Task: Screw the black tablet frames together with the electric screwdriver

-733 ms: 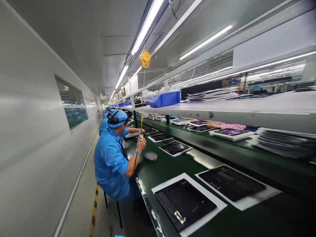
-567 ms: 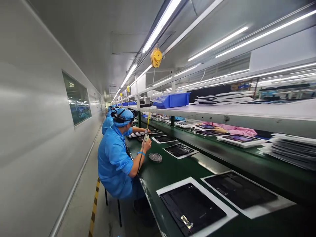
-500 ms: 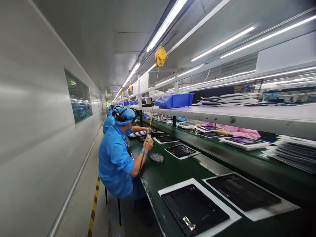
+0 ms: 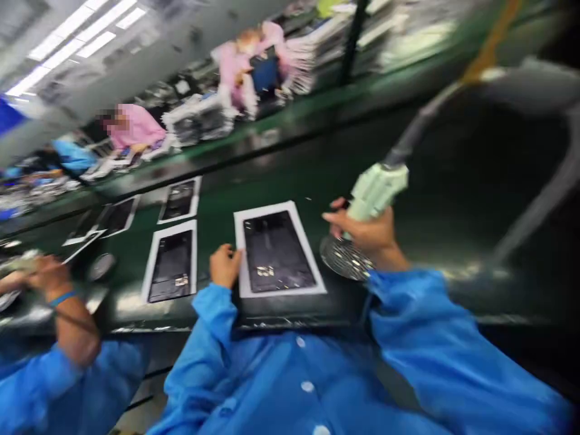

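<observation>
A dark tablet back panel on a white tray (image 4: 274, 249) lies on the green belt right before me. My left hand (image 4: 224, 264) rests with curled fingers on the tray's left edge. My right hand (image 4: 362, 231) is closed around a pale green electric screwdriver (image 4: 376, 188), whose grey cable runs up to the right. Just under that hand sits a round mesh dish (image 4: 343, 258). The picture is blurred by motion.
Several other panels on white trays (image 4: 171, 266) lie on the belt (image 4: 290, 163) to the left. A co-worker's arm in a blue sleeve (image 4: 67, 338) works at the lower left. People in pink (image 4: 136, 128) sit across the line by stacked parts.
The view has swung from looking left along the line down to the belt in front of me. Both of my hands are now in view, with the screwdriver in the right one.
</observation>
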A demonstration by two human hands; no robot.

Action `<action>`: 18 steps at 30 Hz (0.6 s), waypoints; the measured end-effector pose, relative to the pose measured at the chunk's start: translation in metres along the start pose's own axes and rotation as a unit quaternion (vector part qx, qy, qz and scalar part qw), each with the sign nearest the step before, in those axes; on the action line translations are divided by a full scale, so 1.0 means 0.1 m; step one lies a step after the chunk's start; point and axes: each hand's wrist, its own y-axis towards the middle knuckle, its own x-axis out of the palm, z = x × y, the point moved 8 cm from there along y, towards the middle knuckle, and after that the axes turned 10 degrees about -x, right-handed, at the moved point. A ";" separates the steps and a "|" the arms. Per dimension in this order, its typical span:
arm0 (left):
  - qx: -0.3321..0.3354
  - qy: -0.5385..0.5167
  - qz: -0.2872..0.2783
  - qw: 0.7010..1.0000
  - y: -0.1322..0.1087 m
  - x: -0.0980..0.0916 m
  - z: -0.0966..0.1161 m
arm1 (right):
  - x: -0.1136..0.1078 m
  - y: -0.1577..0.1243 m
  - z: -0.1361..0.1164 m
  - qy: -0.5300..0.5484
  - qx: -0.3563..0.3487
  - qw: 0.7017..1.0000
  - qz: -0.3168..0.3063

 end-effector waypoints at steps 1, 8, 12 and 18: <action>-0.008 0.009 -0.031 0.999 0.03 0.17 -0.01 | -0.12 -0.02 0.06 0.023 0.015 1.000 0.011; -0.021 0.005 -0.127 0.992 0.18 0.49 -0.08 | -0.38 0.04 0.11 0.012 -0.057 0.995 0.081; -0.017 -0.074 -0.109 0.991 0.14 0.50 0.00 | -0.39 -0.01 0.14 0.019 -0.076 0.993 0.087; -0.037 -0.208 -0.036 0.977 0.21 0.60 0.21 | -0.50 -0.01 0.16 -0.013 -0.105 0.989 0.101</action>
